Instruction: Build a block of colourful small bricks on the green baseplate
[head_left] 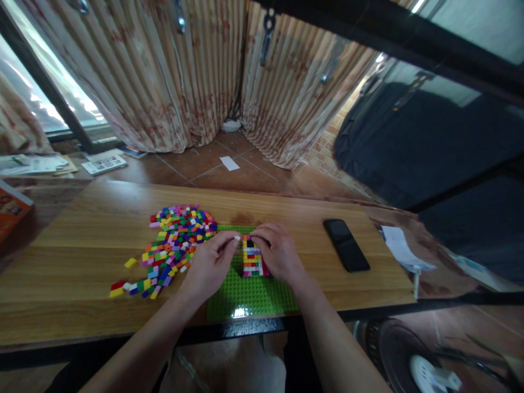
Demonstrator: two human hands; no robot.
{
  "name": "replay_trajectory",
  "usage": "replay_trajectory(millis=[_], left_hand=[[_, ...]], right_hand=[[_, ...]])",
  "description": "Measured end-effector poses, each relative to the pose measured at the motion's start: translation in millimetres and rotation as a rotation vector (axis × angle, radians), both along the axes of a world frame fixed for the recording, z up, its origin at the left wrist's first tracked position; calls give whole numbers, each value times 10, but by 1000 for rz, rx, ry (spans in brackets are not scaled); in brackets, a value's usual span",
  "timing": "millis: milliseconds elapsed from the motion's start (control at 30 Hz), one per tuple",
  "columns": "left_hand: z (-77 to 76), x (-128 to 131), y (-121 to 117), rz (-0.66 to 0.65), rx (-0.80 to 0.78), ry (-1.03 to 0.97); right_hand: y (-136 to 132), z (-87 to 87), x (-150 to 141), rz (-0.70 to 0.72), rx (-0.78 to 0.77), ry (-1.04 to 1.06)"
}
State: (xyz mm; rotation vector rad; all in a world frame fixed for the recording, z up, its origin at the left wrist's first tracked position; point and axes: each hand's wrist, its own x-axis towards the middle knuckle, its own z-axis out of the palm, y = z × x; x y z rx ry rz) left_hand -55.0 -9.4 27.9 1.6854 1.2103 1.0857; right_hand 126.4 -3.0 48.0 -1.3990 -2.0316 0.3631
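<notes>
A green baseplate (249, 297) lies at the near edge of the wooden table (82, 240). A small wall of multicoloured bricks (252, 261) stands on it. My left hand (210, 265) is closed in a pinch on a tiny white brick (237, 237) just left of the wall's top. On the wall's right side rests my right hand (278, 252), its fingers curled round the wall and touching its top. A pile of loose coloured bricks (174, 245) spreads over the table left of the baseplate.
A black phone (346, 244) lies on the table to the right. A white paper (403, 248) hangs over the right end. Papers and an orange box (10, 210) sit far left. Curtains hang behind, and a fan (417, 360) stands on the floor at bottom right.
</notes>
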Motion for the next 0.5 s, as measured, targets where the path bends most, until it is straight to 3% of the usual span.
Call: replay_trajectory(millis=[500], left_hand=[[4, 14, -19, 15, -3, 26]], right_hand=[[31, -54, 5, 0, -118, 182]])
